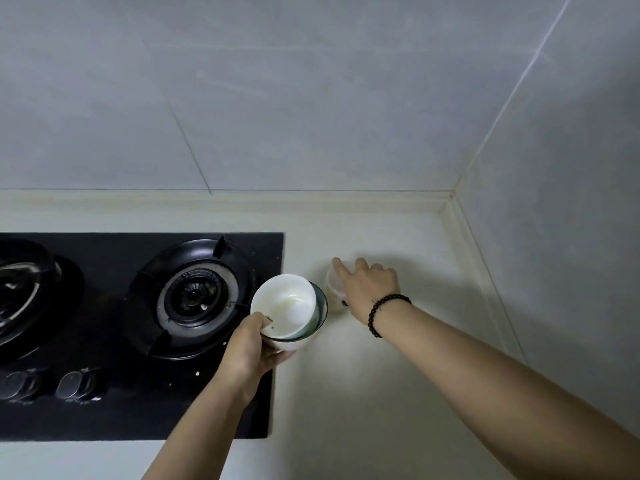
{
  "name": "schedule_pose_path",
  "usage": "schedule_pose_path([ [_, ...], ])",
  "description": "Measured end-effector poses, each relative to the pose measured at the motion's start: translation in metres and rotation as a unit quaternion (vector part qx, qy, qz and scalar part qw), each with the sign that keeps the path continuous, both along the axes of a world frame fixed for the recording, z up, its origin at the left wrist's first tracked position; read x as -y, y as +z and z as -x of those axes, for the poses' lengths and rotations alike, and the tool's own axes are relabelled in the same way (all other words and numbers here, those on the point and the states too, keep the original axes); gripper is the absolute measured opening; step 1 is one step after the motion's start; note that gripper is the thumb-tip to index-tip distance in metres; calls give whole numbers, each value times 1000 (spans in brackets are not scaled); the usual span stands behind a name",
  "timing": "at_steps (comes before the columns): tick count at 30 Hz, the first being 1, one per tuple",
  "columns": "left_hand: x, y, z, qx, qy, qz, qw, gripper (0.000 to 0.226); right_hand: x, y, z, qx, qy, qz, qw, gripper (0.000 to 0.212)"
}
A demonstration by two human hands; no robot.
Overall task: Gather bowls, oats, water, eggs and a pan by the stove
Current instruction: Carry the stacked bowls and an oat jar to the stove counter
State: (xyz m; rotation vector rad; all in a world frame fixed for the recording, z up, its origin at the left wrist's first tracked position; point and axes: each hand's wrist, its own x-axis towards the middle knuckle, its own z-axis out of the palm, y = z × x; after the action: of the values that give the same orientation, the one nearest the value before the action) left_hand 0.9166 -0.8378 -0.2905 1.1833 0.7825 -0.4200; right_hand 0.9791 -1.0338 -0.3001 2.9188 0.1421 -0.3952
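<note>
My left hand [251, 348] grips a stack of white bowls [287, 306], tilted, with a dark rim showing on the outer one; it hovers over the right edge of the black gas stove [114, 403]. My right hand [369, 284], with a black bead bracelet on the wrist, is wrapped over a small clear plastic container [333, 289] that stands on the pale counter just right of the bowls. The container's contents are mostly hidden by my fingers.
The stove has a right burner [194, 296], part of a left burner [20, 289] and two knobs [74, 384] at the front. Grey tiled walls meet in a corner at the back right. The cream counter [398, 375] stretches right of the stove.
</note>
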Motion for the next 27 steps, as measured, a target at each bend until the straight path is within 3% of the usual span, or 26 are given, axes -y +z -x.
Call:
schedule_pose_path([
  [6,-1,4,7,13,31,-3,999,20,6,-6,-1,-17,33,-10,999,83],
  [16,1,6,23,13,43,-3,999,21,35,3,25,83,8,-107,991,98],
  [27,-11,10,49,-5,29,-12,1000,20,38,-38,55,167,-2,-190,967,107],
])
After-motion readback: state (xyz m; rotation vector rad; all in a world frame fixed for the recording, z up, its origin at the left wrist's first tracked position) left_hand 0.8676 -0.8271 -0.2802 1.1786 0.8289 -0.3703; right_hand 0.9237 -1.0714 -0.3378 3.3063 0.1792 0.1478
